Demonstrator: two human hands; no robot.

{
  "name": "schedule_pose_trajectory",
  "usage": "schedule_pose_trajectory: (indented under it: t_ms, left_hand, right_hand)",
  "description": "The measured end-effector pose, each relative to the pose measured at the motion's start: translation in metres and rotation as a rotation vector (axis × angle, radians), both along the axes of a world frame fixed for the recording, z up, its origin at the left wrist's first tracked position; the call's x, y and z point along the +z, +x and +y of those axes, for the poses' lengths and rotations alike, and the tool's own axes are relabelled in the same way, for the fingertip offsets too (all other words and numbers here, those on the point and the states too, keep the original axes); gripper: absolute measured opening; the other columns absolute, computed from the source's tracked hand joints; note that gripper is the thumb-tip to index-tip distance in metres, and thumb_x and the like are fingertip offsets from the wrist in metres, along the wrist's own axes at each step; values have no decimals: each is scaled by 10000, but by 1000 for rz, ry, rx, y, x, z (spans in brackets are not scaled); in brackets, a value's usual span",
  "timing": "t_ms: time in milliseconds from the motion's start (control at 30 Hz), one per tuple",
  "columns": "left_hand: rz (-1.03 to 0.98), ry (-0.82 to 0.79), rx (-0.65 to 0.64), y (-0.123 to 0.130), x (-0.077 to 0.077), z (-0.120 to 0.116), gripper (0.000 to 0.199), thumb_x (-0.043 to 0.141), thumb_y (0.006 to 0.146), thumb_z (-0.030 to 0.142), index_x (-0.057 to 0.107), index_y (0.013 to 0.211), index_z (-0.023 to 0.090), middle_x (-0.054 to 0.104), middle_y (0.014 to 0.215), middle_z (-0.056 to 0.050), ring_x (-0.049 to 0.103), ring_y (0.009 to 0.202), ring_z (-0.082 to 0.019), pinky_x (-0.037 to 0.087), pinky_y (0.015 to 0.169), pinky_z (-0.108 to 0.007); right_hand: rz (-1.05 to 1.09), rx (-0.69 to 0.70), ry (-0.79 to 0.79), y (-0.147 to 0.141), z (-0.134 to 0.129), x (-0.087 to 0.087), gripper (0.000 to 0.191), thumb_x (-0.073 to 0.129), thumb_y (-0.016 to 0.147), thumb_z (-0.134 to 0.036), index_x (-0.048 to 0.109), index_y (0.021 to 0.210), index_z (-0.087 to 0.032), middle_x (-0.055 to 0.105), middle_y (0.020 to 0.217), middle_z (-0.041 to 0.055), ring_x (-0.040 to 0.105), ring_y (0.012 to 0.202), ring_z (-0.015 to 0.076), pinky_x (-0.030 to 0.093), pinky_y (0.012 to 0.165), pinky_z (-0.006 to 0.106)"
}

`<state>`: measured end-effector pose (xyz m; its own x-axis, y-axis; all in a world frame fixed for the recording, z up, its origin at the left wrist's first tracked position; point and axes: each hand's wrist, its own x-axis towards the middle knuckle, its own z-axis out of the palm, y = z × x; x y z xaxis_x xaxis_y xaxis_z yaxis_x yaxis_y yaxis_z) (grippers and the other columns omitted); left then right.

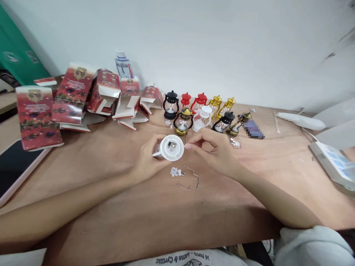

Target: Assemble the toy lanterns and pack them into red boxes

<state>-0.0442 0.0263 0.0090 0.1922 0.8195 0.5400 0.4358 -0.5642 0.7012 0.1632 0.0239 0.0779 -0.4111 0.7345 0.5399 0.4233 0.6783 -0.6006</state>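
My left hand (146, 157) is wrapped round a small white lantern (178, 149) and keeps it tipped over, its round base turned toward me. In the middle of that base an open recess shows metal contacts. At the base's right edge my right hand (217, 149) has thumb and forefinger pinched together; what lies between them, if anything, is hidden. Below the hands, a bent wire handle (198, 177) rests on the table beside small white plastic pieces (174, 171) and a tiny round metal part (182, 173).
Behind my hands stand several small lanterns, among them a black one (171, 107) and a white one (202, 120). Opened red boxes (73, 96) crowd the left, near a water bottle (122, 66) and a tablet (16, 170). A power strip (330, 162) lies at right.
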Motion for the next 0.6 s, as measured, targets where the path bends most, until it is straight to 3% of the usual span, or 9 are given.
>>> schedule_pose_trajectory:
  t_ms: [67, 200, 333, 467, 600]
  left_hand:
    - [-71, -38, 32, 1, -2, 2, 381, 760, 730, 279, 544, 1038, 219, 680, 988, -9, 649, 869, -194, 524, 751, -307]
    - [-118, -64, 57, 1, -6, 5, 381, 760, 715, 292, 557, 1030, 221, 686, 1000, -11, 652, 901, -195, 530, 803, -328]
    - [-106, -48, 66, 1, -6, 5, 378, 756, 712, 306, 555, 1018, 215, 686, 973, -6, 652, 869, -184, 532, 795, -322]
    - [-102, -43, 74, 1, -6, 4, 358, 748, 714, 296, 558, 1009, 220, 685, 960, -2, 651, 859, -187, 534, 783, -321]
    - [-99, -61, 79, 1, -5, 3, 359, 745, 711, 296, 554, 1005, 220, 682, 942, -3, 647, 847, -189, 531, 778, -323]
  right_hand:
    - [-106, 4, -49, 3, 2, 3, 105, 685, 842, -205, 674, 748, -161, 638, 689, -13, 529, 603, 79, 412, 583, 207]
    - [-523, 137, -224, 5, 5, 3, 80, 686, 796, -101, 715, 761, -166, 662, 700, -7, 550, 623, 92, 379, 591, 217]
    - [-788, 230, -266, -1, 3, -5, 112, 674, 826, -114, 755, 853, -185, 716, 867, 36, 626, 761, 149, 376, 645, 256]
    - [-894, 239, -254, -6, 1, -16, 87, 675, 852, -165, 759, 867, -182, 729, 920, 72, 658, 851, 208, 363, 645, 279]
    - [-903, 222, -268, -7, 0, -21, 119, 646, 860, -125, 752, 849, -176, 735, 908, 76, 666, 856, 212, 361, 652, 279]
